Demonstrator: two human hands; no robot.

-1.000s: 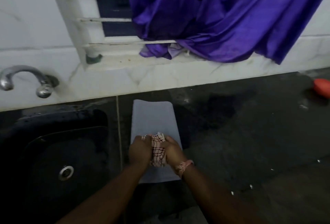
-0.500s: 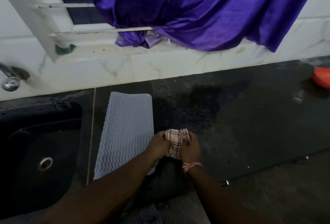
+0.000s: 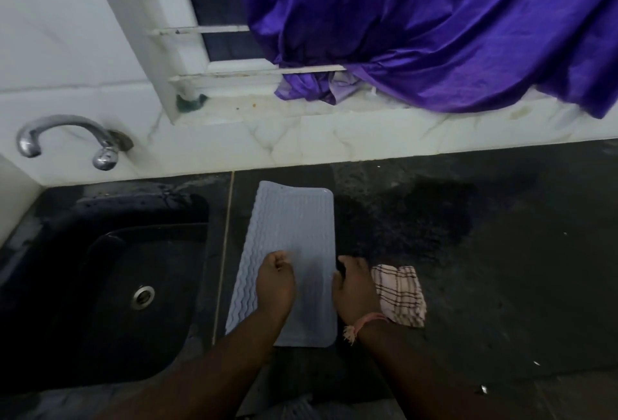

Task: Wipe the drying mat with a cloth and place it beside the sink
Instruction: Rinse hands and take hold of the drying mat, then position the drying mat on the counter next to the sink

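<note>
— Where am I standing?

— In a home kitchen, by the look of it. In front of me is a dark stone desk [image 3: 468,269] with a black sink [image 3: 110,286] sunk into it, a steel drain at its bottom.

— What else tells me so?

— A chrome tap [image 3: 67,138] comes out of the white marble-tiled wall [image 3: 60,35] above the sink. A ribbed drying mat [image 3: 294,229] lies just beside the basin, and a checked cloth [image 3: 399,294] lies on the desk near it. Behind, a barred window [image 3: 214,18] sits over a white sill, half covered by a purple curtain [image 3: 434,25].
</note>
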